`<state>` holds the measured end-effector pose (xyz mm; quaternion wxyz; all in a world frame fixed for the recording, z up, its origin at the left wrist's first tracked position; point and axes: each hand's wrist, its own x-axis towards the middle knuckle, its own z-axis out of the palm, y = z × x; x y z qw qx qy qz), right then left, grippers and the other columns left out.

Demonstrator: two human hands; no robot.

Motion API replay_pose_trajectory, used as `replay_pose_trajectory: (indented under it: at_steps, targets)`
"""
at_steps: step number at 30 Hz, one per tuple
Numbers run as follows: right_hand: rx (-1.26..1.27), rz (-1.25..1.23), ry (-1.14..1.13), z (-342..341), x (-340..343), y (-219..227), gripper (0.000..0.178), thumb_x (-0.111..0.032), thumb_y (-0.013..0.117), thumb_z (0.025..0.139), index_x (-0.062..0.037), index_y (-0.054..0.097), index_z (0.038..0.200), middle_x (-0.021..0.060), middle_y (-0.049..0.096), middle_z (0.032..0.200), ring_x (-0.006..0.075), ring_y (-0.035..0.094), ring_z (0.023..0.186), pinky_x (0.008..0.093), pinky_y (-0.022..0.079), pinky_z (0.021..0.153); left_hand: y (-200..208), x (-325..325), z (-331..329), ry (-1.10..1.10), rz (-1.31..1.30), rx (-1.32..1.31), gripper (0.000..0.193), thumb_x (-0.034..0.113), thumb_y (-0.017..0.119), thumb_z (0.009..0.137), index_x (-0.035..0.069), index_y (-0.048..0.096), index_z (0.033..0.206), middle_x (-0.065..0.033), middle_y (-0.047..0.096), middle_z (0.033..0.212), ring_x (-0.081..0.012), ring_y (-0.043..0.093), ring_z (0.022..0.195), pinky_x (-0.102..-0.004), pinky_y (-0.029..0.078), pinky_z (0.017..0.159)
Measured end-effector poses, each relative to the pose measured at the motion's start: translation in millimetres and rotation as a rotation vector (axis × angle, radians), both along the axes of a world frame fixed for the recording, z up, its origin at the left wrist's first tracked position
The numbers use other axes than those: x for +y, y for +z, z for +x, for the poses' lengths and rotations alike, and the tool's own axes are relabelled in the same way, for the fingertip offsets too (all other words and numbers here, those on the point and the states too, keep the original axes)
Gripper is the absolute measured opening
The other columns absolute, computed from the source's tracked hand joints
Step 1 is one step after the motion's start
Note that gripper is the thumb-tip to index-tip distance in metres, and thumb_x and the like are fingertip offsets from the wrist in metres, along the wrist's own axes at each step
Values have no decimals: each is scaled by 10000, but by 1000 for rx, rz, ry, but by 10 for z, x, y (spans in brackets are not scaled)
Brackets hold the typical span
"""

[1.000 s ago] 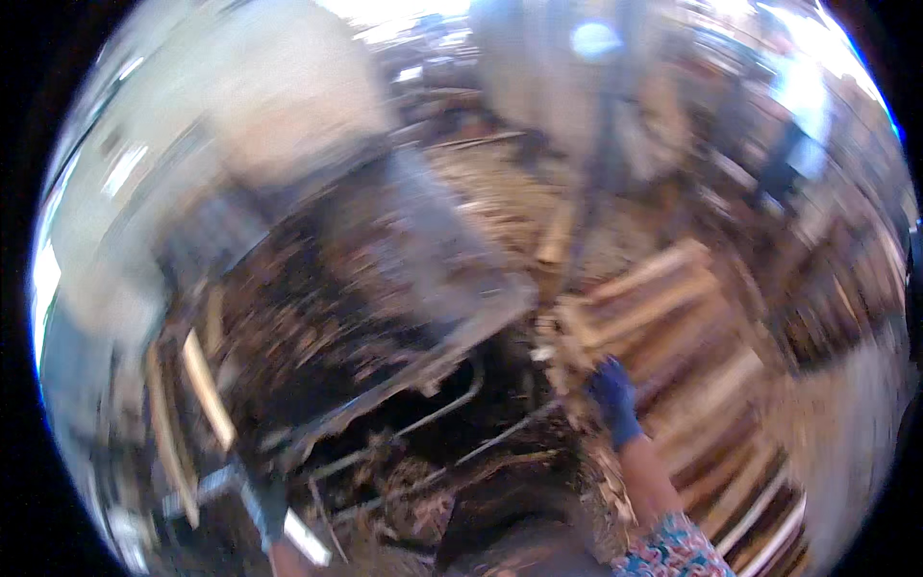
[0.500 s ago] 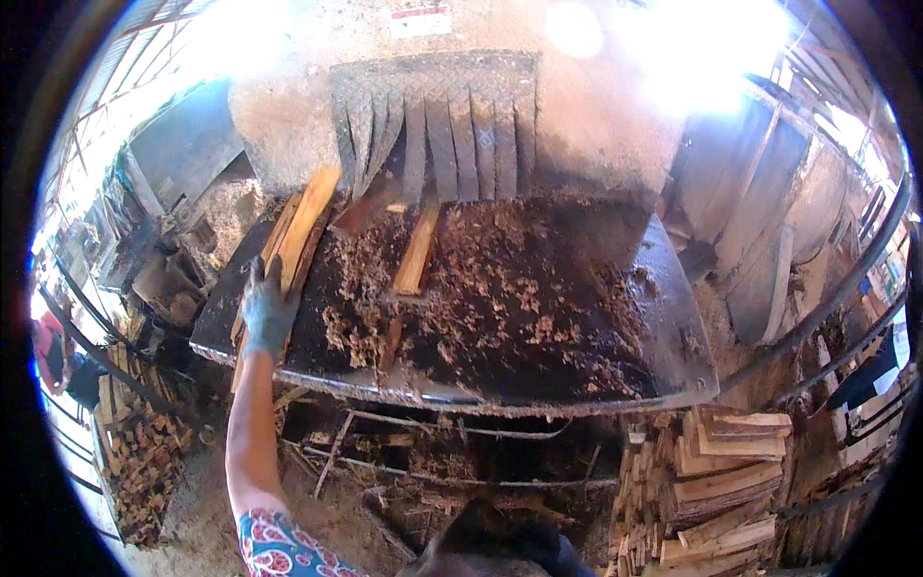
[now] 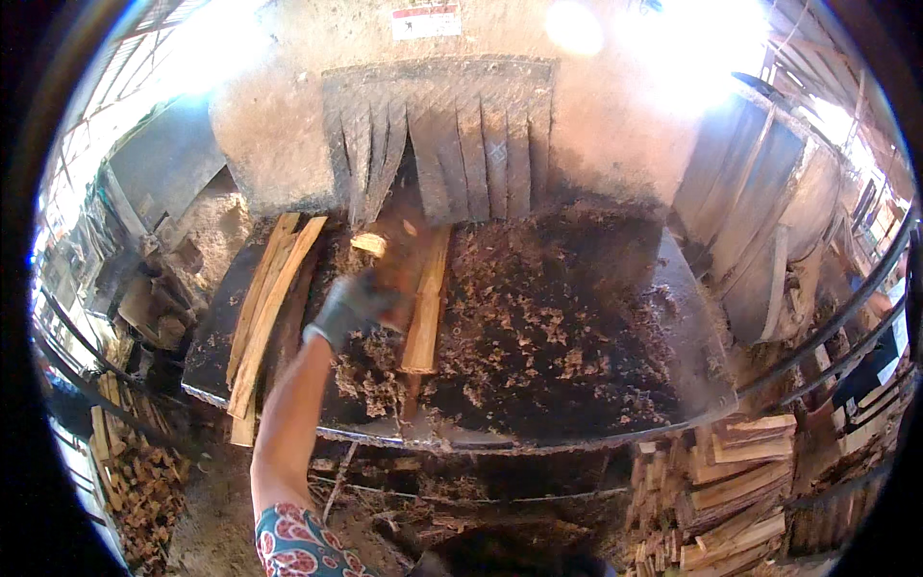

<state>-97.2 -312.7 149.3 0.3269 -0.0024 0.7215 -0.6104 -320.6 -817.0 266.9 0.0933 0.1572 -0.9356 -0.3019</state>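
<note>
My left hand (image 3: 348,306), in a grey-blue glove, reaches over the dark metal table (image 3: 538,404). Its fingers are smeared by motion, so whether they grip anything cannot be made out. Just right of them a sawn wooden slat (image 3: 426,322) points out from the machine's opening. Beyond the fingertips, a short pale piece of wood (image 3: 368,244) shows in front of the hanging rubber strips (image 3: 460,159). On the table's left side, long wooden slats (image 3: 274,308) lie side by side, apart from my hand. My right hand is out of view.
Loose bark and wood shavings (image 3: 524,327) cover much of the table. Stacked split wood (image 3: 740,490) stands below its right front edge, and a heap of wood pieces (image 3: 149,481) lies at lower left. A dark curved rail (image 3: 846,313) runs along the right.
My left hand has left the slats on the left and moved right, toward the middle slat. That slat now extends farther toward me. The left slats lie lower and more spread, and the view has shifted slightly.
</note>
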Motion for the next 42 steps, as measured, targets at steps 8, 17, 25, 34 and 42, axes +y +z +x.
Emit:
replay_pose_trajectory:
  at_steps: [8, 17, 25, 34, 42]
  targets:
    - [221, -54, 269, -648, -494, 718, 398, -180, 579, 837, -21, 512, 1196, 116, 582, 1109, 183, 559, 993, 311, 432, 855, 94, 957, 1608, 223, 784, 312, 376, 234, 595, 829, -29, 532, 1090, -78, 588, 981, -143, 542, 920, -272, 449, 784]
    - [356, -170, 454, -742, -914, 612, 394, -132, 592, 821, -18, 516, 1190, 103, 588, 1131, 148, 562, 991, 287, 430, 875, 51, 673, 3369, 321, 129, 363, 310, 163, 507, 835, -4, 549, 1093, -158, 575, 1078, -235, 571, 931, -289, 436, 769]
    - [1291, 111, 430, -1120, -1626, 685, 574, -292, 595, 829, -58, 381, 1308, 120, 633, 989, 211, 625, 793, 305, 499, 631, 453, -525, 1955, 384, -909, 83, 578, 289, 589, 768, 30, 432, 1260, -220, 465, 1235, -373, 450, 1130, -416, 382, 909]
    - [1, -574, 301, -677, -2129, 663, 753, -68, 649, 790, -76, 202, 1396, 92, 248, 1374, 168, 286, 1191, 327, 358, 935, 142, -494, -321, 101, -236, 88, 879, 563, 647, 683, 68, 336, 1340, -220, 465, 1253, -352, 440, 1170, -401, 372, 951]
    - [154, -674, 103, -632, -2215, 711, 644, -89, 614, 822, -52, 272, 1366, 90, 238, 1434, 200, 234, 1312, 344, 266, 1040, 144, -294, -70, 154, -217, 16, 475, 456, 548, 820, 6, 604, 961, -232, 612, 870, -359, 585, 831, -411, 461, 709]
